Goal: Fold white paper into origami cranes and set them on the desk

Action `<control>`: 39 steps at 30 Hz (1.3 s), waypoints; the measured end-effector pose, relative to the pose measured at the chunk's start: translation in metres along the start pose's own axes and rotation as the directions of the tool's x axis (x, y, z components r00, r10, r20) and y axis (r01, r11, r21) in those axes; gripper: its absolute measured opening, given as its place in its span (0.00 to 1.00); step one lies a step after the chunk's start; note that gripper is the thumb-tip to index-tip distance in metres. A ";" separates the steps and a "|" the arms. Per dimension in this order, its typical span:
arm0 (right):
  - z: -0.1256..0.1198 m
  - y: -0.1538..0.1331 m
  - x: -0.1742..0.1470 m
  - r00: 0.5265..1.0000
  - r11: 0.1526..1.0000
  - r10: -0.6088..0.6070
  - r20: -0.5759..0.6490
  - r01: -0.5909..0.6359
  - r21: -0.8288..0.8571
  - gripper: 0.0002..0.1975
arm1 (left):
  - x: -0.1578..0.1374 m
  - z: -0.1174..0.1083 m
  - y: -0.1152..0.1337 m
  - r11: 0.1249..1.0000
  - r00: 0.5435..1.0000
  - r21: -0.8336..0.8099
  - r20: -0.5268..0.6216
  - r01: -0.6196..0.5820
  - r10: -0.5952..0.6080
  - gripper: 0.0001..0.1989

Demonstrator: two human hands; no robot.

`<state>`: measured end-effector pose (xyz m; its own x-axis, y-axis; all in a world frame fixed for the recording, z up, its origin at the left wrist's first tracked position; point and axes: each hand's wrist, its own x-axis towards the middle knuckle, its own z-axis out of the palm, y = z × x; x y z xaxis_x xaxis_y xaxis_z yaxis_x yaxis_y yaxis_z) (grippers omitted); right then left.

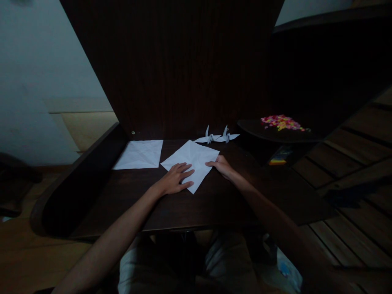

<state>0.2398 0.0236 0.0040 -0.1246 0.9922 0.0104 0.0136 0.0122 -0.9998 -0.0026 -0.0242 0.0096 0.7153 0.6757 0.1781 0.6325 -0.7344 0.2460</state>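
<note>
A creased white sheet of paper [192, 157] lies turned like a diamond on the dark desk in front of me. My left hand [177, 179] rests flat on its lower left part, fingers spread. At the right corner, my right hand [221, 165] pinches the paper, thumb on top and the other fingers mostly hidden beneath. Just behind the sheet stand two folded white paper cranes [210, 138], side by side. Left of the diamond is a second creased white sheet [141, 154], flat and untouched.
Small colourful pieces [283, 122] are heaped on a raised rounded shelf [254, 127] at the right. A dark side panel [73, 183] borders the desk on the left, and a tall dark board [183, 69] rises behind. Wooden slats [355, 241] lie at the far right.
</note>
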 end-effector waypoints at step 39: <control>-0.006 -0.010 -0.012 0.871 0.852 -0.292 0.395 0.425 -0.307 0.12 | 0.002 -0.001 0.005 0.999 0.998 -0.035 -0.056 0.026 -0.028 0.26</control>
<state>0.2475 0.0122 0.0137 -0.5042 0.8116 0.2952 0.2630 0.4699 -0.8426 0.0017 -0.0264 0.0124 0.6795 0.6986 0.2241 0.6403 -0.7139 0.2835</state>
